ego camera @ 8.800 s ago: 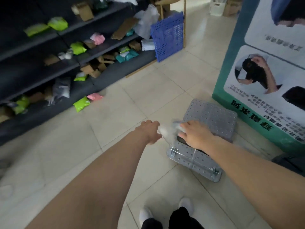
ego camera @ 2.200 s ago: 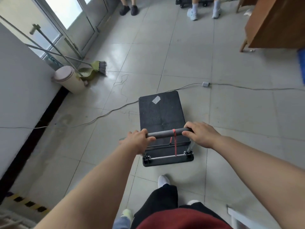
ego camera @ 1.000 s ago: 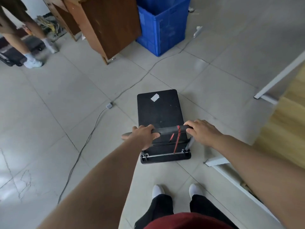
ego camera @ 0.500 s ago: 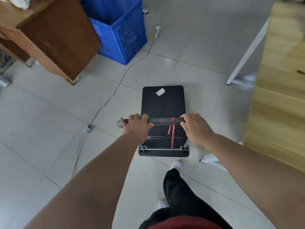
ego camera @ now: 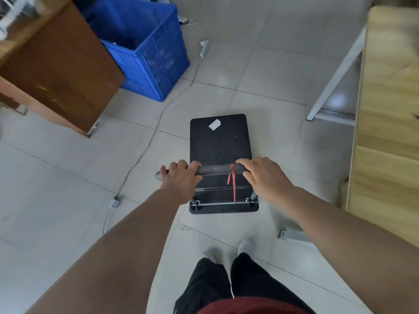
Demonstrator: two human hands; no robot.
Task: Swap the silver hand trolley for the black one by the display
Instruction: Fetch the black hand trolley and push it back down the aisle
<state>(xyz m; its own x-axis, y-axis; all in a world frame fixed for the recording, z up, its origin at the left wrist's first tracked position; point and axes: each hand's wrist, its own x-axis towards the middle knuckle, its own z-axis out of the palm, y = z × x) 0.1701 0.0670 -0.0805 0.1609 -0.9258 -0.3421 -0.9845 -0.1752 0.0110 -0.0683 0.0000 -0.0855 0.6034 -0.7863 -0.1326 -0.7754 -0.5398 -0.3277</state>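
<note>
Black trolley's round handle gripped by both hands.

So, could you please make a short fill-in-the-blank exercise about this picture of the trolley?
1. Both hands, left and right, grip the trolley's ____.
2. The deck of the trolley is ____ in colour.
3. A ____ strap hangs from the handle.
4. The plastic crate beside the wooden cabinet is ____.

Missing words: handle; black; red; blue
</note>
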